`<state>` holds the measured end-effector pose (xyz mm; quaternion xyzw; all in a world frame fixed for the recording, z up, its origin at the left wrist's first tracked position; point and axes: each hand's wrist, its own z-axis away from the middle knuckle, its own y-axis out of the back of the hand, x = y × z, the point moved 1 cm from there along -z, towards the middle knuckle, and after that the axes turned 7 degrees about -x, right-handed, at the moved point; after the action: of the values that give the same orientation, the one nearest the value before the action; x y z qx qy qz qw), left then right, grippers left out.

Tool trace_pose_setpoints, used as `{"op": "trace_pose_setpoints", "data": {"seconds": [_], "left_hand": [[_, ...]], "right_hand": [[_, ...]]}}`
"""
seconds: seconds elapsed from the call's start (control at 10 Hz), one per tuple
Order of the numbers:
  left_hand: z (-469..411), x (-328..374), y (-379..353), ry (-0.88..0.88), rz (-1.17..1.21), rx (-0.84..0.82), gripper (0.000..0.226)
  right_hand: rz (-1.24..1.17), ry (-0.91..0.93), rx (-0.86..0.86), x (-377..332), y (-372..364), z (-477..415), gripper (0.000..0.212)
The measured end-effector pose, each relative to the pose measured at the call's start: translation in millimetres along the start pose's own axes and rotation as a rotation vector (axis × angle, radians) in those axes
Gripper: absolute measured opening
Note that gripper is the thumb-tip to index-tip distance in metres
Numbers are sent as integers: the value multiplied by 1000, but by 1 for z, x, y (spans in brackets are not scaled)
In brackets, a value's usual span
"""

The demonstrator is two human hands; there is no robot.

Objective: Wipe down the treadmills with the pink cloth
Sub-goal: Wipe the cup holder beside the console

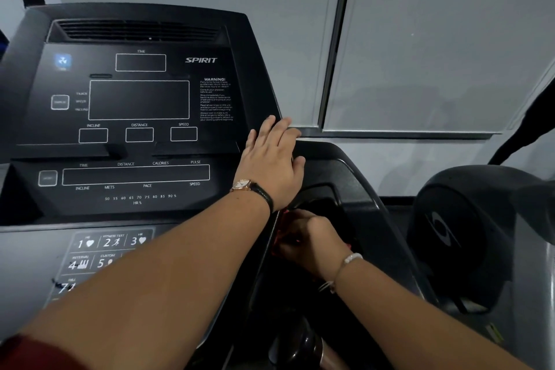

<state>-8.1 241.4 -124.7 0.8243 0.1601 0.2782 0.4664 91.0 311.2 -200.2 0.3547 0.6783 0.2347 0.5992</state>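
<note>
Two hands are working at the right side of the treadmill (138, 99), whose dark screens are sitting unlit. The left hand (270, 159), wearing a watch (241, 185), is reaching across and lying flat against the console's right edge, with its fingers straight, close together and holding nothing. The right hand (306, 237), wearing a bracelet (351, 258), is sitting down inside the dark pocket (327, 198) just beside the console, below the left wrist. Its fingers are curling inward and gripping the cloth (275, 240). The cloth is showing only as thin pink-red slivers at the hand's left and upper edges, pressed against the pocket's inner wall; most of it is hiding under the hand. Another dark machine (468, 234) is standing to the right, in front of a grey wall (420, 39).
</note>
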Motion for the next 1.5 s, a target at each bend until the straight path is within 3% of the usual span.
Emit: {"op": "trace_pose_setpoints", "data": {"seconds": [0.2,0.4,0.5,0.6,0.7,0.8,0.9,1.0,1.1,1.3,1.4,1.5], "left_hand": [[0,0,-2,-5,-5,5,43],[-1,-1,-2,-8,-14,8,42],[-2,-1,-2,-5,-22,4,43],[-2,0,-2,-3,-26,-2,44],[-2,-1,-3,-1,-29,-11,43],[-1,-1,-3,-3,-31,-13,40],[-1,0,-1,-3,-26,-11,40],[0,0,0,-3,-29,-16,40],[0,1,0,-7,-20,-14,40],[0,0,0,-12,-10,-9,39],[0,0,-1,-10,-17,-13,40],[-1,-1,-1,-12,-18,-15,39]], "right_hand": [[-65,83,-194,1,5,18,20],[-248,2,56,11,-14,5,17],[-240,81,68,8,-17,10,16],[-147,211,-80,7,-10,30,26],[-175,175,-338,14,8,37,20],[-386,59,-276,11,6,29,10],[-144,138,-136,1,-10,29,14],[45,324,-264,-9,-12,41,17],[152,391,-460,-9,-2,46,8],[-112,171,-267,-11,-10,33,27],[12,271,-349,-14,-16,37,13],[67,356,-461,-12,-11,39,15]]}}
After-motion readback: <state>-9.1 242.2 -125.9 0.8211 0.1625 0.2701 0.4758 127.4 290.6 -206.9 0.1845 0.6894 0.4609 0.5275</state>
